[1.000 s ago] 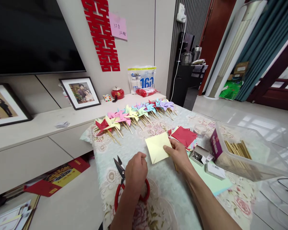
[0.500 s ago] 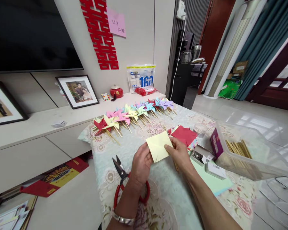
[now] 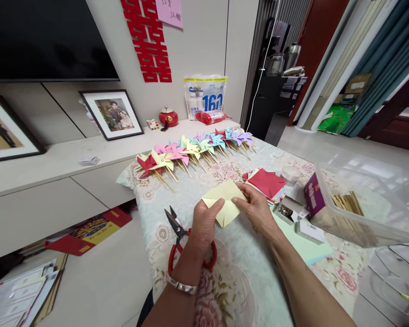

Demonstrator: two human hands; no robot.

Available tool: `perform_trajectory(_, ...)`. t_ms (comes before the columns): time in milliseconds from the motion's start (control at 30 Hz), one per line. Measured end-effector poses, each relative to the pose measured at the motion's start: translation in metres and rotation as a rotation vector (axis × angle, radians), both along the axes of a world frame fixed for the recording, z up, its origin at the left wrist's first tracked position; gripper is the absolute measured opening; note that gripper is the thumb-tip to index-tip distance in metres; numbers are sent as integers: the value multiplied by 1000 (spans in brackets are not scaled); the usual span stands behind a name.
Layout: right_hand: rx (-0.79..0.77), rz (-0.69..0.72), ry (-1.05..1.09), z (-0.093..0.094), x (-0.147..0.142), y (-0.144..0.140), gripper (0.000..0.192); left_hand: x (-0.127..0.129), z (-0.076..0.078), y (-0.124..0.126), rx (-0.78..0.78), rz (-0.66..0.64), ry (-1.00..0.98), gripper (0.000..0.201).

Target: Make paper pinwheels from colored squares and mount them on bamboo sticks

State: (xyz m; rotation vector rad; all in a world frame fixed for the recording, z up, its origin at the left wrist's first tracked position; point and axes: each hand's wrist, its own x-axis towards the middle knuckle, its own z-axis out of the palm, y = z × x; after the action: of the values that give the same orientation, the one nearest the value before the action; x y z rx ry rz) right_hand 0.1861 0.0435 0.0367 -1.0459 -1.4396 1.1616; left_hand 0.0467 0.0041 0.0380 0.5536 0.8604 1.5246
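Above the table (image 3: pixel 245 281), red scissors (image 3: pixel 180 240) are seen lying beneath the left hand (image 3: pixel 204 222), which has been brought up to pinch the yellow paper square (image 3: pixel 225 204). A corner has now been folded inward; the right hand (image 3: pixel 257 211) pinches the opposite edge.

My left hand (image 3: pixel 204 222) and right hand (image 3: pixel 257 211) are raised close together before me, fingers pinched, forearms angled inward.
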Motion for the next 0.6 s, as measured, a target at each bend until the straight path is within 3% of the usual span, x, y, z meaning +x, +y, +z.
perform_trajectory(333,-63,17,7,3,-1,-2,55,0,-4,2,-66,54,18,65)
perform_trajectory(467,-84,37,2,6,-2,-3,48,0,-5,2,-79,94,39,65)
perform_trajectory(600,-118,51,55,5,-1,-2,46,0,-3,0,-24,15,4,65)
